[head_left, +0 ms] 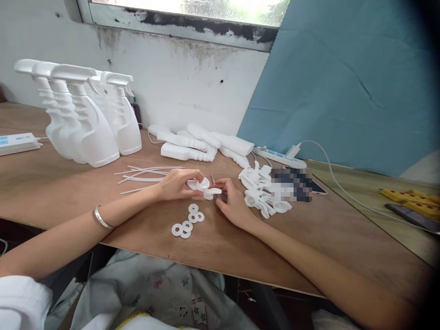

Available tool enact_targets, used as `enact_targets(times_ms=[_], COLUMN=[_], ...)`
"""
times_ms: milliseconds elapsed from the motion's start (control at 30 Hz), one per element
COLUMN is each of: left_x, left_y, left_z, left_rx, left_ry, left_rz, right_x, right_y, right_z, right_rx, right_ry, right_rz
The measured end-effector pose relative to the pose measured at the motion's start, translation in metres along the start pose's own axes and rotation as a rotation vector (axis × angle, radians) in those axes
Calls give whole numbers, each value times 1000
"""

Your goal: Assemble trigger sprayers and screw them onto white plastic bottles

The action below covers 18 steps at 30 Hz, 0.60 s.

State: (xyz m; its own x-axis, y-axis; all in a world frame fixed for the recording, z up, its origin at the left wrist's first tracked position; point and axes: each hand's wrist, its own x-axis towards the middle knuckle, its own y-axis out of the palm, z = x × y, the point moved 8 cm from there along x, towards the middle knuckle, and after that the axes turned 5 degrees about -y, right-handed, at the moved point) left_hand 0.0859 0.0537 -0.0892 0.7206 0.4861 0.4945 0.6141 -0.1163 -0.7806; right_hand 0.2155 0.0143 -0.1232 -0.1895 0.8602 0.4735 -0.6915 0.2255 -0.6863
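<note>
Over the middle of the table, my left hand [178,184] is closed around a white spray trigger head [202,185]. My right hand [233,201] meets it from the other side, its fingers curled at the narrow end of the same piece. A thin dark tip shows near the right fingertips; what it is I cannot make out. Several flat white ring washers [187,225] lie just in front of the hands. Thin white dip tubes [137,176] are spread beside my left wrist. To the right of my right hand is a pile of white trigger parts [257,183].
Assembled white spray bottles [92,123] stand at the back left. White bottles [189,142] lie along the wall. Power strips [17,144] sit at left and back right, with a white cable [326,160] trailing across the right. A phone [412,217] rests on the right side.
</note>
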Motion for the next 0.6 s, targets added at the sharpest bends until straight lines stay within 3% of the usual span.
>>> enact_targets(times_ms=[133, 267, 600], left_x=[0, -1, -2], left_y=[3, 6, 10], left_z=[1, -2, -1], left_rx=[13, 20, 13], left_ry=[-12, 30, 58], left_rz=[38, 61, 65], right_x=[-2, -9, -9], right_y=[-12, -3, 5], right_z=[16, 45, 44], right_rx=[-100, -267, -322], right_ry=[-161, -363, -345], right_rz=[-132, -32, 49])
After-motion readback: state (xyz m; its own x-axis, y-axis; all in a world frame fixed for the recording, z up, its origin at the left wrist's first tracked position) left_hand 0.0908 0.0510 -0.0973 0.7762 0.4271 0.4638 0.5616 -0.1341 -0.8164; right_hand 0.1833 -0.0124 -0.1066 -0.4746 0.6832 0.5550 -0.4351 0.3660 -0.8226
